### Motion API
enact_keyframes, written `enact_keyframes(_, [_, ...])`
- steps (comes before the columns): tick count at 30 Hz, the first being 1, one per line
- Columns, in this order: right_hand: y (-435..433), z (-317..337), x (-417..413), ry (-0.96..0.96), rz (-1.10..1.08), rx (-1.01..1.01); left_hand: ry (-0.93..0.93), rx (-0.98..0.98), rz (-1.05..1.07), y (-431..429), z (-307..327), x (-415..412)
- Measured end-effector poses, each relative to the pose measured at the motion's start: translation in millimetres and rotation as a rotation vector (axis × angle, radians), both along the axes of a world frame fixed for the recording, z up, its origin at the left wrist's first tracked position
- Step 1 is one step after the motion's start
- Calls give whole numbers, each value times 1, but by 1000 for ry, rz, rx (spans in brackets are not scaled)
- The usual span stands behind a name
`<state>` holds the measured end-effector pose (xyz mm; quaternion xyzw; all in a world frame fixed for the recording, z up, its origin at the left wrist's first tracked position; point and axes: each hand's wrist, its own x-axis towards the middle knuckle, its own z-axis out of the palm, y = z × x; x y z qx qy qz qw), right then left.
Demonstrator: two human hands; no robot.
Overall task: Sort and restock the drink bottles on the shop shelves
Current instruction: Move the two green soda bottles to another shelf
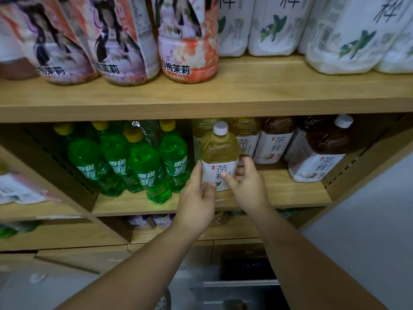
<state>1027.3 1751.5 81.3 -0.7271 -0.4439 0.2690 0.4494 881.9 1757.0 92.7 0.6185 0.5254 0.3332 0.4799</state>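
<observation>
Both hands hold a yellow tea bottle on the middle shelf.

The left hand [196,194] clasps the left side of the yellow tea bottle [220,151], and the right hand [248,186] grips its right side with the thumb across the label. The white-capped bottle stands upright near the front of the middle shelf [290,191], between the green soda bottles [143,162] on its left and the brown tea bottles [317,153] on its right. Pink-labelled bottles [187,41] and white-labelled bottles [274,25] stand on the upper shelf [201,95].

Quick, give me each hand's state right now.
Left hand: grips the tea bottle.
Right hand: grips the same tea bottle.
</observation>
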Motion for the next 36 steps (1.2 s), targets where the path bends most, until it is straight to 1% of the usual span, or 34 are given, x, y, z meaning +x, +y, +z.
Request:
enact_keyframes(4, [8,-4,-11,-29,-2,-4,-28,-47,-22,3,4,-3])
enact_keyframes(9, [20,-9,-17,-52,-54,-8,-10,-26,-35,10,4,-1])
enact_keyframes(14, [14,-13,-18,-14,-50,8,14,15,-56,7,5,-14])
enact_keyframes(16, [6,-7,-21,-64,-122,47,10,44,-36,1,10,-28])
enact_keyframes(18, [-4,4,-27,-87,-209,154,12,117,30,-5,19,-45])
enact_keyframes(19, [-8,12,-32,-72,-216,219,16,166,79,-8,24,-55])
enact_keyframes(20, [-10,20,-38,-51,-188,266,16,217,131,-10,29,-65])
enact_keyframes(22, [-10,34,-51,-46,-64,289,19,293,238,-10,37,-85])
enact_keyframes(24, [-5,45,-63,-84,69,266,16,321,330,-4,41,-102])
enact_keyframes(26, [4,56,-71,-134,168,208,11,302,377,4,41,-114])
enact_keyframes(31, [26,73,-78,-251,280,4,83,220,335,23,30,-122])
enact_keyframes(36, [45,71,-83,-258,336,-43,65,167,280,36,9,-117])
